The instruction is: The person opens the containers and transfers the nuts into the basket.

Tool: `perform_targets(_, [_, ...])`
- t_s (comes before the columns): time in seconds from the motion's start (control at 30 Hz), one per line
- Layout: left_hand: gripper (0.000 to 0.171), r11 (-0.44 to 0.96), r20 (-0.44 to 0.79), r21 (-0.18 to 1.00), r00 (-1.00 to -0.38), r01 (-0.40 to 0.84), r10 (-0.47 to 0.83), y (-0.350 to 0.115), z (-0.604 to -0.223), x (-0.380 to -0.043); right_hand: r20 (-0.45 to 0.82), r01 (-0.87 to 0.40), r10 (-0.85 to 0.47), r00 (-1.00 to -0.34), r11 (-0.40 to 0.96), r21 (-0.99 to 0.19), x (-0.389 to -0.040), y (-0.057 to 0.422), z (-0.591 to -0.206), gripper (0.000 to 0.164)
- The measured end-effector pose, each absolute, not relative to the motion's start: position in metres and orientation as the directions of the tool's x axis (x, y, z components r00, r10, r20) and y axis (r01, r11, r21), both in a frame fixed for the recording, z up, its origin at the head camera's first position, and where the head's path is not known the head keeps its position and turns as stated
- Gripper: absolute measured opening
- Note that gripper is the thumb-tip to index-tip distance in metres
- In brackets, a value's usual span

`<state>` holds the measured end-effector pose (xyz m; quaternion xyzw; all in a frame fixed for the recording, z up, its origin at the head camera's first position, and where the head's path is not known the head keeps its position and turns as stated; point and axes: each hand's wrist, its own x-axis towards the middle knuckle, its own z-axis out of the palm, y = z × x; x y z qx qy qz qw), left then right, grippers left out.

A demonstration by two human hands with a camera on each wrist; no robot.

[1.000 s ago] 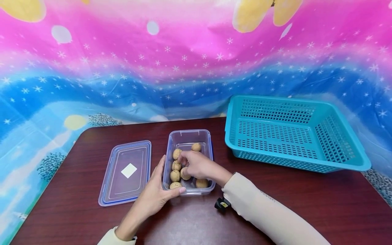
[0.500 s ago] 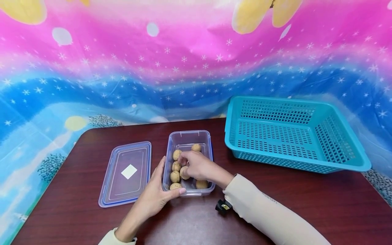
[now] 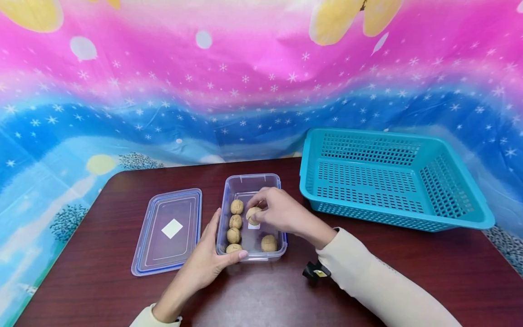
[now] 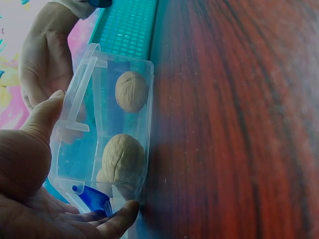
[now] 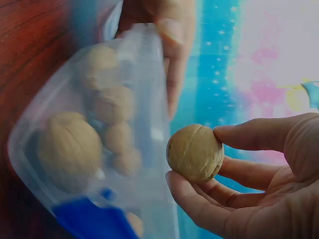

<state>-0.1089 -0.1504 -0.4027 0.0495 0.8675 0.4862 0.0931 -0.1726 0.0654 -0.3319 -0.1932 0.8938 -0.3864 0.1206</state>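
A clear plastic food container (image 3: 252,257) stands on the table with walnuts in it. Along its left wall runs a row of walnuts (image 3: 234,221), and a single walnut (image 3: 268,243) lies in the front right corner. My left hand (image 3: 208,259) grips the container's front left corner, thumb (image 4: 47,112) over the rim and fingers along the outside. Between thumb and fingertips my right hand (image 3: 282,211) pinches another walnut (image 5: 195,153). In the right wrist view that walnut shows apart from the others, beside the container's rim. The right hand covers part of the container's right side.
The container's lid (image 3: 157,240), with a white square label (image 3: 172,228), lies flat to the left. A large turquoise perforated basket (image 3: 369,215) stands at the back right of the dark red wooden table (image 3: 253,299). A patterned cloth (image 3: 245,104) hangs behind.
My right hand has drawn up and to the right in the head view, bringing the pinched walnut away from the row. The far walnut is now hidden behind it. My left hand stays put.
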Motion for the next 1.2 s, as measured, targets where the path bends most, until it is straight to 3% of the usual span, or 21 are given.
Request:
perform_targets(0.3, [0.122, 0.523, -0.116, 0.853, -0.977, -0.006, 0.178, -0.151, -0.402, -0.109, -0.043, -0.215, -0.407, -0.912, 0.566, -0.796, -0.179, 0.103, -0.303, 0.025])
perform_targets(0.53, [0.122, 0.527, -0.126, 0.85, -0.976, -0.015, 0.176, -0.151, -0.402, -0.109, -0.111, -0.117, -0.363, -0.925, 0.55, -0.827, -0.195, 0.142, -0.273, 0.032])
perform_targets(0.7, [0.122, 0.524, -0.128, 0.851, -0.976, -0.017, 0.177, -0.151, -0.403, -0.109, -0.168, -0.026, -0.372, -0.913, 0.463, -0.886, -0.216, 0.175, -0.257, 0.038])
perform_targets(0.9, [0.122, 0.525, -0.127, 0.851, -0.976, -0.017, 0.175, -0.152, -0.403, -0.108, -0.134, -0.018, -0.404, -0.905, 0.351, -0.936, -0.247, 0.215, -0.258, 0.04])
perform_targets(1.2, [0.122, 0.529, -0.134, 0.848, -0.976, -0.023, 0.171, -0.152, -0.404, -0.11, -0.161, 0.026, -0.41, -0.898, 0.315, -0.949, -0.287, 0.255, -0.285, 0.034])
